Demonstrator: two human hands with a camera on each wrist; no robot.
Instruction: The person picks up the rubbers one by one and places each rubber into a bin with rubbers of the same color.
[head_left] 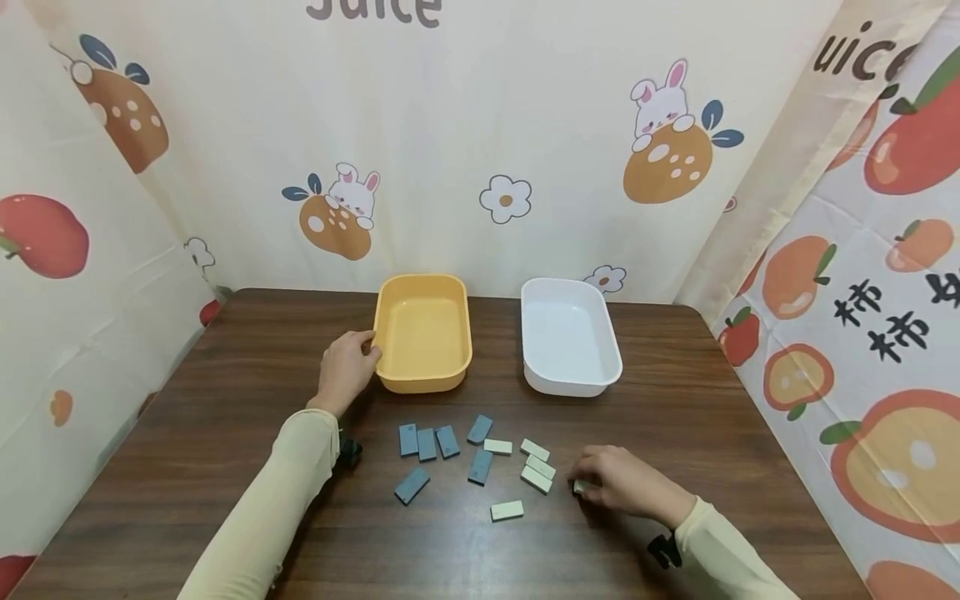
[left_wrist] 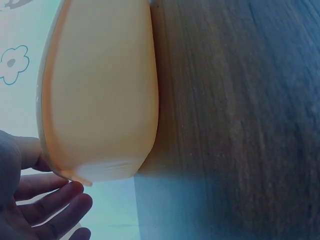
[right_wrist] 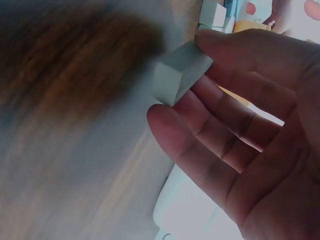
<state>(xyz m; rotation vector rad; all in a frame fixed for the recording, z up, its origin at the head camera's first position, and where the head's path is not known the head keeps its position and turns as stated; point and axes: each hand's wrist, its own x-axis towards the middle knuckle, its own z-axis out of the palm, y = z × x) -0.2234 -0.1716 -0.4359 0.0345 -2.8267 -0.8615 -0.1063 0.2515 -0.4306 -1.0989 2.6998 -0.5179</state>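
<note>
My left hand (head_left: 348,367) pinches the left rim of a yellow plastic tub (head_left: 423,386) with thumb and fingertips. In the left wrist view the tub's side wall (left_wrist: 102,90) fills much of the picture, standing on the table. At the right of the scattered blocks, my right hand (head_left: 626,482) is low over the table. Between its thumb and fingers it holds a pale green rectangular block (right_wrist: 181,72). Nearest to that hand lie several more pale green blocks (head_left: 536,479), some touching. Blue-grey blocks (head_left: 427,444) lie farther left, below the yellow tub.
An open white tub (head_left: 570,387) stands at the back right, level with the yellow one. A single pale green block (head_left: 507,510) lies nearer the front of the brown wooden table (head_left: 450,558). Printed curtains (head_left: 502,100) hang behind and at both sides.
</note>
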